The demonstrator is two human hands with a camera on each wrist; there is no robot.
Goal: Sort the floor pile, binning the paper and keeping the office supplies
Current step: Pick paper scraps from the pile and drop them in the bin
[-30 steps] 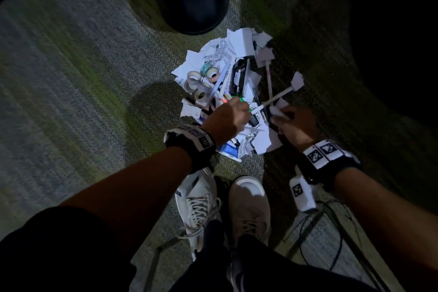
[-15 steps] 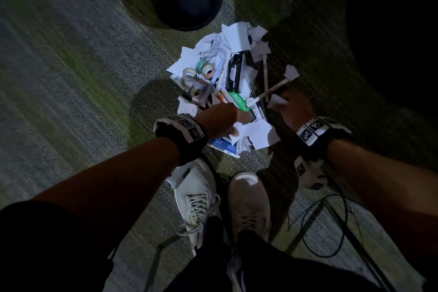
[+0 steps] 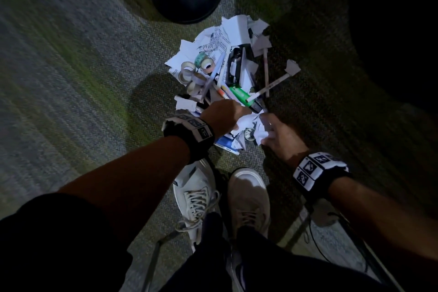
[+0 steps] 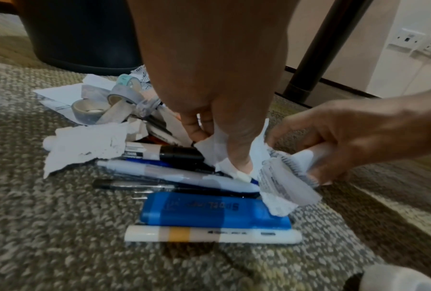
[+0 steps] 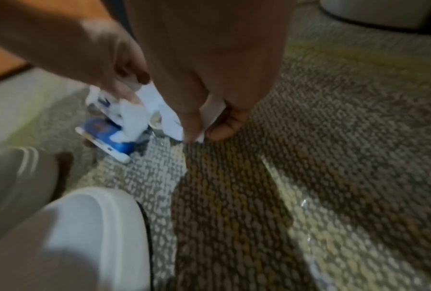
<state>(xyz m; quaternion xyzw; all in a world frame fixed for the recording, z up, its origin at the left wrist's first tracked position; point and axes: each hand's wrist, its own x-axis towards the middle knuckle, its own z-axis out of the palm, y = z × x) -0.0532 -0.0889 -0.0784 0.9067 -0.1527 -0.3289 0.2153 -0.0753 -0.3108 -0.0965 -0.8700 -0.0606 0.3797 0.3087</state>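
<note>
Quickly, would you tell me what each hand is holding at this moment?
Left hand: pinching a white paper scrap at the pile.
Right hand: gripping crumpled printed paper.

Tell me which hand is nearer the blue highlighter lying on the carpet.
Left. The left hand pinches torn paper directly above the blue highlighter, over the pens. The right hand sits off to the highlighter's side, its grip on crumpled paper whose edge overlaps one end.
</note>
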